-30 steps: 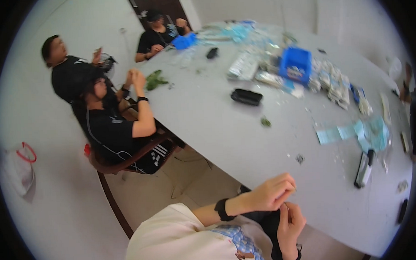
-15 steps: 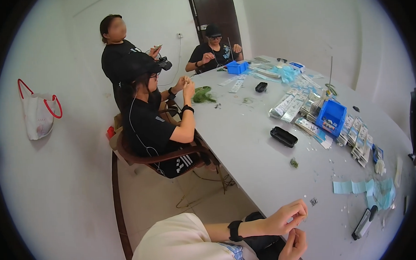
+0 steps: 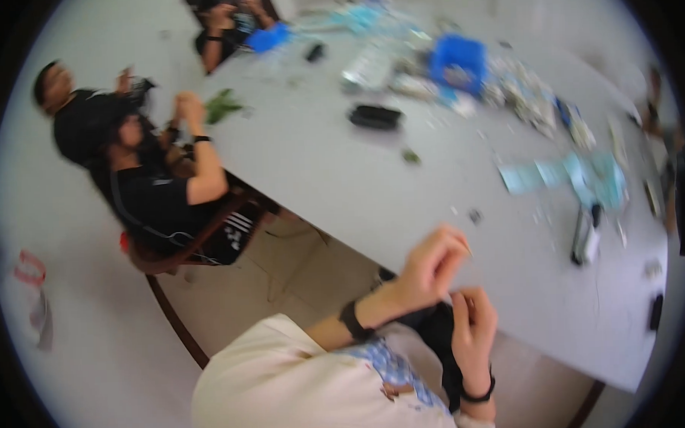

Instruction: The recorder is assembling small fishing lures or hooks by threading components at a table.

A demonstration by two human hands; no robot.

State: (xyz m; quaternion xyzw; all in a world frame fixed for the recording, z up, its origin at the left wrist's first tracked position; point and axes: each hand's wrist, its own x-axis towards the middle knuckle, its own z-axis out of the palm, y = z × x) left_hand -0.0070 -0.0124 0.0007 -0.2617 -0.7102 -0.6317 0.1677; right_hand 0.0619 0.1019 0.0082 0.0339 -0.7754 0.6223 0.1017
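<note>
View has swung downward — left hand point(image 3: 433, 269) and right hand point(image 3: 473, 332) pinch together, lower centre, over the long grey desk point(image 3: 341, 184); held item too blurred to tell.

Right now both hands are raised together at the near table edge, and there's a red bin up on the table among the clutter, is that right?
Not quite: the bin is blue, not red, as the head view shows. The rest holds: the left hand and right hand are raised together at the near edge of the table.

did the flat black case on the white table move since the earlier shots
No. The flat black case sits the same way beside the blue plastic bin on the white table; only the head camera swung.
</note>
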